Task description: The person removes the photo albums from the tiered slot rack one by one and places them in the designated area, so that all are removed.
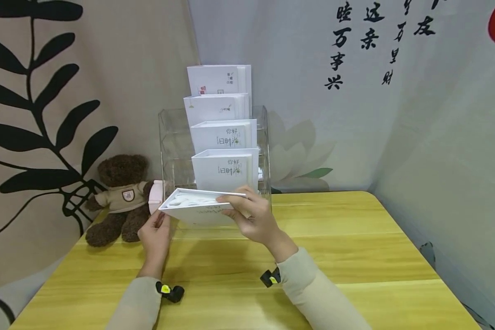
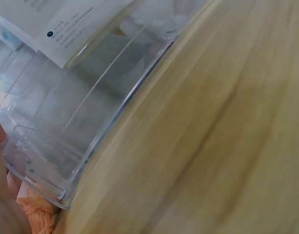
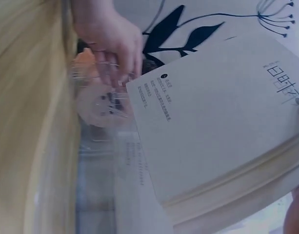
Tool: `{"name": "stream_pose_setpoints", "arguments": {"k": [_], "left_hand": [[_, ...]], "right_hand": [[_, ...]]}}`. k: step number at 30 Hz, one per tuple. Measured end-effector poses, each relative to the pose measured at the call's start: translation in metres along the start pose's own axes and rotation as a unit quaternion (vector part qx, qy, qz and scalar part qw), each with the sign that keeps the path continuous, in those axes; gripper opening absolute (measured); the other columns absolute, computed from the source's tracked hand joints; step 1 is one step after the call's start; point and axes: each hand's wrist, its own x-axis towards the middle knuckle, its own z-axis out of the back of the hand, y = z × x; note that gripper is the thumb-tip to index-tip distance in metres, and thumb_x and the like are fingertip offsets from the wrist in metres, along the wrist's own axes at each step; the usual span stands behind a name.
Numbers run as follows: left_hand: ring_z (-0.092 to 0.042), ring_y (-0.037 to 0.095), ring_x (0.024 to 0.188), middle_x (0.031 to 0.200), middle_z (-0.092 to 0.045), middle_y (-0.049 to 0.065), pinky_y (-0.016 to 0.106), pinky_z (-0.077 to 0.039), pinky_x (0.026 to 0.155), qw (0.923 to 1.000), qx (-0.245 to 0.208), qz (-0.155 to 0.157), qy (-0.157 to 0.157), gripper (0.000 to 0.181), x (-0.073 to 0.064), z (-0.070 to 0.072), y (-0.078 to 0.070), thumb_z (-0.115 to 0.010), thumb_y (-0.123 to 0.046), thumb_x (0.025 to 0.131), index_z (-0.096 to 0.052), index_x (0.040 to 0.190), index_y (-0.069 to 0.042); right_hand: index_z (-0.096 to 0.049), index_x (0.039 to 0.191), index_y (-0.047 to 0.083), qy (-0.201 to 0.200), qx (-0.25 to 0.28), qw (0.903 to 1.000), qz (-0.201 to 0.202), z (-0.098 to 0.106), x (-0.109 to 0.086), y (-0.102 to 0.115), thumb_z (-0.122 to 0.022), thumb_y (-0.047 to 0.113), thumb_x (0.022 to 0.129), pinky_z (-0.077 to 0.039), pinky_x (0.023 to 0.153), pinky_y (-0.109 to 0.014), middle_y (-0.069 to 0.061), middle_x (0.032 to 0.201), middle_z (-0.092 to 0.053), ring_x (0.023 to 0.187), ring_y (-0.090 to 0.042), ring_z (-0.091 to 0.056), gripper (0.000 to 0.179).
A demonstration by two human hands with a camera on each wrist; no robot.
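My right hand (image 1: pixel 253 215) pinches a slim white box (image 1: pixel 202 215) printed with dark Chinese characters, thumb in front and fingers at its upper right edge. It is tilted, its open top showing white contents, in front of a clear plastic rack (image 1: pixel 266 133). In the right wrist view, the lettered face of the box (image 3: pixel 212 117) shows large. My left hand (image 1: pixel 155 236) grips the rack's front left edge; in the left wrist view its fingers lie on both sides of the clear wall (image 2: pixel 22 168). Behind, similar white boxes (image 1: pixel 220 172) stand in stepped rows.
A brown teddy bear (image 1: pixel 121 192) in a beige shirt sits left of the rack, with a pink object (image 1: pixel 156 195) between them. Wooden tabletop (image 1: pixel 334 256) extends to the right and front. Printed cloth walls (image 1: pixel 313 82) stand behind the table.
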Motion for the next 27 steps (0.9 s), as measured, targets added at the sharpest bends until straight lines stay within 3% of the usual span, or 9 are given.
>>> {"name": "stream_pose_setpoints", "arguments": {"k": [2,8,13,17,19,23,27], "left_hand": [[-0.063,-0.012,0.082,0.106,-0.075,0.012,0.005,-0.050,0.070,0.9992,-0.033,0.018,0.009,0.026,0.000,-0.001,-0.002,-0.070,-0.006,0.092,-0.077,0.117,-0.007],[-0.069,-0.003,0.091,0.113,-0.072,0.017,0.010,-0.053,0.076,0.9930,-0.109,0.039,0.020,0.029,0.005,-0.004,-0.007,-0.070,-0.004,0.091,-0.075,0.119,-0.007],[-0.066,-0.009,0.086,0.111,-0.072,0.016,0.009,-0.052,0.075,0.9922,-0.109,0.060,0.007,0.027,0.004,-0.002,-0.007,-0.074,-0.004,0.089,-0.077,0.116,-0.010],[-0.066,-0.009,0.087,0.112,-0.073,0.014,0.009,-0.052,0.075,0.9934,-0.097,0.061,0.008,0.027,0.002,-0.001,-0.005,-0.074,-0.006,0.090,-0.077,0.117,-0.010],[-0.066,-0.009,0.089,0.113,-0.073,0.013,0.009,-0.052,0.076,0.9938,-0.095,0.056,0.011,0.028,0.002,-0.001,-0.005,-0.073,-0.007,0.091,-0.076,0.118,-0.010],[-0.066,-0.008,0.090,0.115,-0.073,0.012,0.009,-0.052,0.076,0.9945,-0.092,0.048,0.016,0.028,0.001,-0.001,-0.005,-0.073,-0.009,0.092,-0.076,0.119,-0.010],[-0.067,-0.008,0.090,0.113,-0.073,0.011,0.008,-0.052,0.075,0.9952,-0.082,0.050,0.015,0.027,0.000,-0.001,-0.003,-0.075,-0.012,0.092,-0.076,0.119,-0.013]], "right_hand": [[-0.072,0.114,0.005,-0.014,0.010,0.9998,-0.006,0.006,0.003,-0.001,-0.082,-0.004,0.077,-0.050,0.068,-0.026,-0.008,0.101,-0.072,0.086,-0.019,-0.061,0.039],[-0.073,0.112,0.007,-0.059,0.002,0.9979,-0.028,0.028,0.013,-0.005,-0.082,-0.001,0.078,-0.050,0.065,-0.029,-0.009,0.104,-0.072,0.083,-0.019,-0.058,0.036],[-0.073,0.110,0.005,-0.086,0.002,0.9947,-0.055,0.046,0.016,-0.007,-0.081,0.000,0.081,-0.043,0.058,-0.028,-0.010,0.101,-0.074,0.079,-0.019,-0.056,0.030],[-0.071,0.110,0.000,-0.113,0.039,0.9893,-0.084,0.063,0.016,-0.010,-0.080,-0.001,0.082,-0.055,0.059,-0.025,-0.016,0.096,-0.070,0.083,-0.020,-0.067,0.029],[-0.070,0.111,-0.003,-0.124,0.058,0.9858,-0.098,0.073,0.014,-0.011,-0.079,-0.003,0.083,-0.060,0.065,-0.029,-0.018,0.097,-0.068,0.089,-0.022,-0.072,0.030],[-0.066,0.115,-0.008,-0.152,0.074,0.9753,-0.143,0.102,0.004,-0.013,-0.076,-0.010,0.082,-0.061,0.070,-0.030,-0.015,0.103,-0.071,0.091,-0.021,-0.073,0.035],[-0.061,0.120,-0.010,-0.201,0.093,0.9527,-0.208,0.136,-0.010,-0.016,-0.070,-0.018,0.083,-0.061,0.074,-0.028,-0.009,0.106,-0.073,0.094,-0.020,-0.073,0.040]]}}
